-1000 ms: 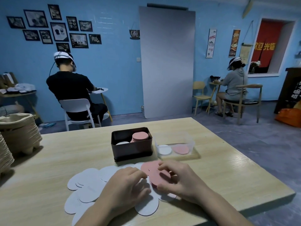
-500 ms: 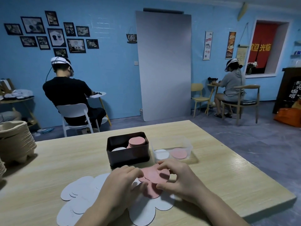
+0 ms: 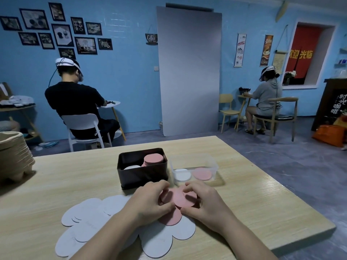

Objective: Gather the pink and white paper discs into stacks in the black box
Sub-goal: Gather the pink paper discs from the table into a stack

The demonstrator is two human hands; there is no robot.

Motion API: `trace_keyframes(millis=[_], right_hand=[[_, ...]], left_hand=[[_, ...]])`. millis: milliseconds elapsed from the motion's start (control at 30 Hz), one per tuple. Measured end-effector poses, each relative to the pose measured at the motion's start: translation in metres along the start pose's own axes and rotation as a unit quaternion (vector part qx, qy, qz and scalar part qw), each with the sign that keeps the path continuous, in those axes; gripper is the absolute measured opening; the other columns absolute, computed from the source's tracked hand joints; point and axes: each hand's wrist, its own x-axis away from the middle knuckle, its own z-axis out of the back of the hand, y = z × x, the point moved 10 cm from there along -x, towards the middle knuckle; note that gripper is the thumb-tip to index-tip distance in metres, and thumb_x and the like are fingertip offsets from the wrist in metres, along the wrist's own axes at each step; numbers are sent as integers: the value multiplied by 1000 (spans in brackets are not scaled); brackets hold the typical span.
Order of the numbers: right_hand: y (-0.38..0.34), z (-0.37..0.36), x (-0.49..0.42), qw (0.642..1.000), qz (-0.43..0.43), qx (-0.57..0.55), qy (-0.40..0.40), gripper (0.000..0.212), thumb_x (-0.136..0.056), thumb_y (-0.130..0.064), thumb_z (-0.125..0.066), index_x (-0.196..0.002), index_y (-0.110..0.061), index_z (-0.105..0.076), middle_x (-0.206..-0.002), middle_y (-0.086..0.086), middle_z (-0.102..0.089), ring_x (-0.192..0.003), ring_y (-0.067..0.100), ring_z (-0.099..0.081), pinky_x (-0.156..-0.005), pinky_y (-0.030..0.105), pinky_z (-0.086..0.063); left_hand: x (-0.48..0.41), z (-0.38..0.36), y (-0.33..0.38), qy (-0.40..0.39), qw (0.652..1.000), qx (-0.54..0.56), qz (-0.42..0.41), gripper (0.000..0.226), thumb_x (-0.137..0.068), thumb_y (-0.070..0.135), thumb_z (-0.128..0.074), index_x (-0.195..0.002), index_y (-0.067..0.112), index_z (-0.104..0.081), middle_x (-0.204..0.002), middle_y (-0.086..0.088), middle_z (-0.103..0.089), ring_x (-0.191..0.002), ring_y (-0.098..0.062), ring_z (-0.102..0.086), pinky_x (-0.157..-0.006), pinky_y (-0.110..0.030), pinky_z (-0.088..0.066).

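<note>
Several pink paper discs [image 3: 179, 198] lie overlapped on the wooden table just in front of the black box [image 3: 142, 172]. My left hand [image 3: 150, 201] and my right hand [image 3: 203, 202] both pinch these pink discs from either side with curled fingers. One more pink disc [image 3: 171, 219] shows below them. Several white discs [image 3: 93, 220] fan out to the left and under my forearms. Inside the black box stands a pink stack [image 3: 153, 159] on the right and a lower white stack [image 3: 131, 167] on the left.
A clear plastic tub [image 3: 195, 166] right of the black box holds one white and one pink disc. A pile of egg cartons [image 3: 13, 158] sits at the table's left edge. Two seated people work at small tables by the blue wall.
Both hands have moved forward toward the black box, pushing the pink discs closer together. The camera has tilted slightly.
</note>
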Motion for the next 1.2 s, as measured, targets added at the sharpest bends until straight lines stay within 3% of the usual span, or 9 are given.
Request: trace_keyframes(millis=[233, 333, 400, 633, 767, 900, 1000, 1067, 1200], right_hand=[[-1, 2, 0, 1000, -5, -13, 5, 41, -70, -38, -82, -105, -26, -66, -117, -13, -61, -113, 4, -57, -87, 24, -55], [-5, 2, 0, 1000, 5, 3, 7, 39, -71, -36, -83, -105, -24, -66, -116, -10, -62, -112, -1, -55, -83, 13, -50], [-7, 2, 0, 1000, 9, 10, 5, 38, -72, -34, -83, -104, -22, -66, -115, -9, -63, -111, -4, -54, -81, 7, -44], [-8, 3, 1, 1000, 6, 29, 0, 39, -73, -38, -79, -106, -25, -65, -112, -16, -61, -108, 3, -57, -86, 23, -51], [-5, 4, 1, 1000, -3, 6, 4, 37, -74, -37, -80, -106, -27, -65, -112, -16, -61, -111, 8, -58, -89, 30, -55], [-10, 2, -2, 1000, 8, -4, 4, 38, -75, -36, -81, -110, -30, -64, -113, -17, -61, -111, 6, -57, -85, 18, -52], [-22, -5, -8, 999, 30, 15, -16, 48, -76, -37, -81, -119, -28, -62, -117, -16, -61, -114, 2, -55, -92, 22, -50], [-36, -12, -13, 997, 60, 38, -33, 54, -76, -37, -82, -124, -25, -60, -122, -14, -60, -116, 2, -53, -99, 24, -45], [-52, -26, -14, 992, 102, 54, -48, 57, -81, -34, -81, -131, -21, -60, -137, -8, -55, -128, 6, -48, -109, 21, -37]], left_hand=[[0, 4, -9, 9, 999, 35, 9, 54, -69, 65, -62, -116, 42, -50, -102, 23, -57, -100, -3, -51, -90, -32, -48], [-1, 4, -9, 1, 1000, 5, 8, 54, -70, 71, -61, -112, 41, -49, -100, 21, -55, -96, -6, -50, -87, -34, -46], [-2, 2, -8, -9, 1000, 5, 9, 59, -70, 73, -59, -118, 42, -49, -108, 23, -56, -104, -4, -48, -93, -33, -43], [-3, 3, -7, -3, 999, 36, 17, 60, -68, 65, -63, -122, 44, -49, -111, 29, -58, -108, 1, -48, -99, -34, -43], [7, 19, -13, 36, 997, 62, 13, 63, -70, 59, -69, -128, 39, -53, -113, 27, -59, -112, 1, -52, -97, -29, -47], [28, 44, -11, 96, 991, 86, -24, 52, -76, 48, -74, -123, 34, -57, -111, 25, -59, -108, 2, -56, -88, -25, -50], [42, 48, -3, 125, 988, 63, -66, 51, -78, 42, -75, -125, 28, -60, -122, 22, -58, -114, 2, -55, -88, -26, -52], [46, 47, 2, 141, 986, 41, -82, 49, -76, 36, -79, -120, 21, -65, -127, 14, -61, -118, -3, -56, -86, -27, -54], [50, 48, 18, 168, 973, 8, -158, 29, -69, 21, -87, -91, 16, -69, -112, 1, -69, -110, -13, -65, -85, -20, -50]])
